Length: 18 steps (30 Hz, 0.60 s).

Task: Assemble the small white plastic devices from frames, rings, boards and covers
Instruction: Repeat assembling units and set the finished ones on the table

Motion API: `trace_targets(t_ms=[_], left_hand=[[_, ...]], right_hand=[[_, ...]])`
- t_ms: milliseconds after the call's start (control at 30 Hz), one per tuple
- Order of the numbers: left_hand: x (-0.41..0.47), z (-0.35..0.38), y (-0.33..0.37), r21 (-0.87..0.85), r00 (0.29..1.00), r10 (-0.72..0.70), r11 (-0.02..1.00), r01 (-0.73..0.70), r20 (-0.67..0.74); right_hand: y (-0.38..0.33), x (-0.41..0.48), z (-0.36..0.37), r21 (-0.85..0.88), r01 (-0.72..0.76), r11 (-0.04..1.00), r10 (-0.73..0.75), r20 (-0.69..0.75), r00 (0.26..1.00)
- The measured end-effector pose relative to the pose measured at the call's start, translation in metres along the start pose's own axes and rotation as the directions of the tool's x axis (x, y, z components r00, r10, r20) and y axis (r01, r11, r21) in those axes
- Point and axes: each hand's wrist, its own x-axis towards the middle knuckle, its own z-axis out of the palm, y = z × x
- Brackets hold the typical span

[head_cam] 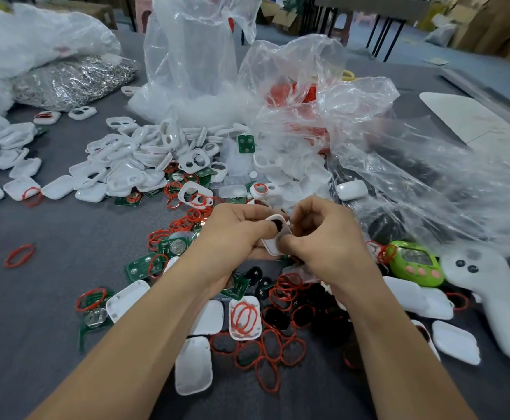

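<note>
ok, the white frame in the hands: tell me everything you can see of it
The frame is a small white piece, plastic by the look, with rounded corners and a dark opening near its top. It is tilted and held up over the table between both hands. The left hand grips its left side, thumb by the opening; the right hand pinches its lower right edge. Fingers hide much of it, so I cannot tell if a ring or board is fitted.

I see white frame (275, 239) tilted, pinched between left hand (232, 234) and right hand (323, 237) | frame heap (132, 165) beyond | red rings (281, 294), green boards (140, 266), white covers (193, 365) scattered around
</note>
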Motion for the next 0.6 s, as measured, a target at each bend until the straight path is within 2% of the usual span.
trace_targets(t_ms=[167,233,367,433,533,600], left_hand=[[-0.0011,0.0010,-0.0056,0.185,0.998,0.053,0.981,-0.058,0.030],[-0.0015,0.0017,-0.0056,0.239,0.996,0.084,0.967,-0.083,0.004],[-0.0010,-0.0015,-0.0016,0.096,0.996,0.078,0.993,-0.074,-0.042],[-0.0008,-0.0028,0.0004,0.043,0.995,0.090,0.995,-0.088,-0.047],[-0.0004,-0.0021,0.0015,0.011,0.992,0.115,0.993,-0.115,-0.052],[0.0002,-0.0021,0.0004,0.029,0.989,0.134,0.991,-0.132,-0.060]], right_hand=[[-0.0003,-0.0002,-0.0037,-0.230,0.103,0.968,-0.102,0.018,0.995],[-0.0008,-0.0012,-0.0045,-0.258,0.131,0.957,-0.130,0.019,0.991],[0.0008,-0.0022,-0.0074,-0.108,0.109,0.988,-0.107,0.021,0.994],[0.0013,-0.0014,-0.0075,0.027,0.069,0.997,-0.070,0.046,0.996],[0.0024,0.0016,-0.0087,0.284,-0.071,0.956,0.040,0.114,0.993],[0.0032,0.0026,-0.0096,0.309,-0.098,0.946,0.058,0.139,0.989]])
